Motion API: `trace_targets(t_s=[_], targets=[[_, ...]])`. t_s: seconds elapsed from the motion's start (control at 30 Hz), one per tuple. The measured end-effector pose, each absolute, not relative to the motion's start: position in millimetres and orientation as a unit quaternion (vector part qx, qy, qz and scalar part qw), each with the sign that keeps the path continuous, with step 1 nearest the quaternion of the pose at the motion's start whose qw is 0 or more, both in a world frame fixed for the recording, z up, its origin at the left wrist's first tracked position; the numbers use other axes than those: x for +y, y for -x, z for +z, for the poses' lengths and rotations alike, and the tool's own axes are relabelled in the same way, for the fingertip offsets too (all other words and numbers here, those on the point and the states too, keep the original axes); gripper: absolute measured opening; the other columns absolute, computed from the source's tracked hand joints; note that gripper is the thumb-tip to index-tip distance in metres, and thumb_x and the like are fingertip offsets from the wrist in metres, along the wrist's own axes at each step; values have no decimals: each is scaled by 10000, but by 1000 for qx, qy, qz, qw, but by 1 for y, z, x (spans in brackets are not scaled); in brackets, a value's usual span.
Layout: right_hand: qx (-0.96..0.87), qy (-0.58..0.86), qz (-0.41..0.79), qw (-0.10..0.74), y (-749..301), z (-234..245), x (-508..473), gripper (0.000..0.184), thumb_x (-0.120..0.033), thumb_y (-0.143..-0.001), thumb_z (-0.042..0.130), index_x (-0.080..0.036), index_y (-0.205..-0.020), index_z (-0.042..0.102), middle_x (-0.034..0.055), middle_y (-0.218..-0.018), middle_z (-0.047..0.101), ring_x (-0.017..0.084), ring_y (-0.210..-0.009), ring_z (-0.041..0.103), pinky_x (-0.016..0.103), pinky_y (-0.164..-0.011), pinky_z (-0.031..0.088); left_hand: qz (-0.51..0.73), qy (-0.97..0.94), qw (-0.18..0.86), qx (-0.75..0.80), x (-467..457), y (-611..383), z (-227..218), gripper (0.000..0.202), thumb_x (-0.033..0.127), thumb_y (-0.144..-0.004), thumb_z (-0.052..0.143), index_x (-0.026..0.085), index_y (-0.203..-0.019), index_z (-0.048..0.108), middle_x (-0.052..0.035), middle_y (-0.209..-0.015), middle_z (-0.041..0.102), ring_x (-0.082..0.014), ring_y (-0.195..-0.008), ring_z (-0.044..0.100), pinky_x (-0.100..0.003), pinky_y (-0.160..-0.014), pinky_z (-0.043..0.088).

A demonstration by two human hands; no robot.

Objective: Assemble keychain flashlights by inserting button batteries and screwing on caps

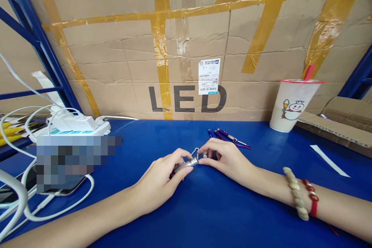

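Observation:
My left hand (165,174) is closed around a slim silver metal tube (186,164) with a small printed label, shaped like a penlight or pointer. It lies slanted, its labelled end towards my right hand (222,155). Thumb and fingers of that hand are bent in a pinch around a small silver cap (205,155), close to the tube's end. A thin pale metal clip or loop (195,150) stands up between the two hands. Whether the cap touches the tube, I cannot tell. Behind the right hand, several slim purple and blue pens or pointers (229,136) lie together.
At left, a white power strip (101,128) with plugs and looping white cables (90,192) sits by a phone (68,186). A drink cup (293,104) stands back right, near a white strip (329,161) and open cardboard box (343,128). A taped carton (130,66) backs the blue table (221,217).

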State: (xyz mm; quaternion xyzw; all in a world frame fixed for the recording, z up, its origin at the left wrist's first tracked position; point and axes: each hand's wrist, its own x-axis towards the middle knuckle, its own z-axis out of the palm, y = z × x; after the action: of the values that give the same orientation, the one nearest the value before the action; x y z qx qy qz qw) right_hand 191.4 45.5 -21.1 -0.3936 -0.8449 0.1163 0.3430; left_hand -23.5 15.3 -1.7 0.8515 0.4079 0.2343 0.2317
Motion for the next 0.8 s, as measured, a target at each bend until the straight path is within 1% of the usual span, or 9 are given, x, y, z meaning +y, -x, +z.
trace_targets(t_s=[0.47, 0.8], targets=[[-848, 371, 95, 367, -193, -23, 46, 181, -366, -824, 589, -209, -888, 654, 32, -854, 596, 130, -721, 582, 244, -616, 492, 234, -851, 238, 406, 15, 24, -2, 229, 389, -913, 363, 238, -1036, 484, 42, -674, 544, -118, -618, 517, -211, -579, 382], [-850, 361, 100, 371, -191, -21, 45, 197, -380, -811, 604, -199, -867, 657, 24, -794, 630, 127, -685, 584, 241, -599, 483, 229, -850, 237, 411, 12, 22, 4, 217, 363, -912, 367, 224, -1025, 490, 36, -675, 547, -119, -618, 513, -212, -577, 387]])
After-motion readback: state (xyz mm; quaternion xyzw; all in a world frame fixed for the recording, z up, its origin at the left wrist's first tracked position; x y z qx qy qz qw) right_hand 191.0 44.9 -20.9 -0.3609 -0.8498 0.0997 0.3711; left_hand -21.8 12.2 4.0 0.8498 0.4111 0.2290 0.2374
